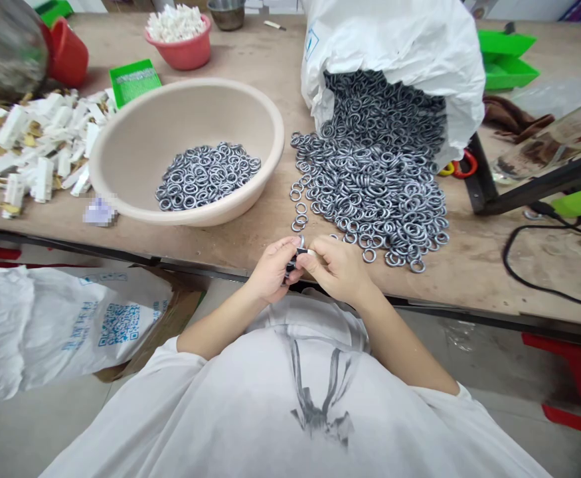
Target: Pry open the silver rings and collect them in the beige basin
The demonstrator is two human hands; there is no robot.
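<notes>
The left hand [270, 269] and the right hand [337, 265] are meeting at the near edge of the worktop [250, 245]. Together they are pinching a small dark piece [295, 260] with a silver ring [302, 242] on it. The fingers are curling in tight around it, nearly closed. I cannot tell just how the ring is sitting on the piece.

I think doing this well is meaning holding the piece steady with one hand and pushing the ring on straight with the other.

Just past the hands, at about one o'clock, a big pile of rings [374, 192] is spilling from a white bag [400, 46]. At about eleven o'clock a tan bowl [135, 143] is holding more rings.
</notes>
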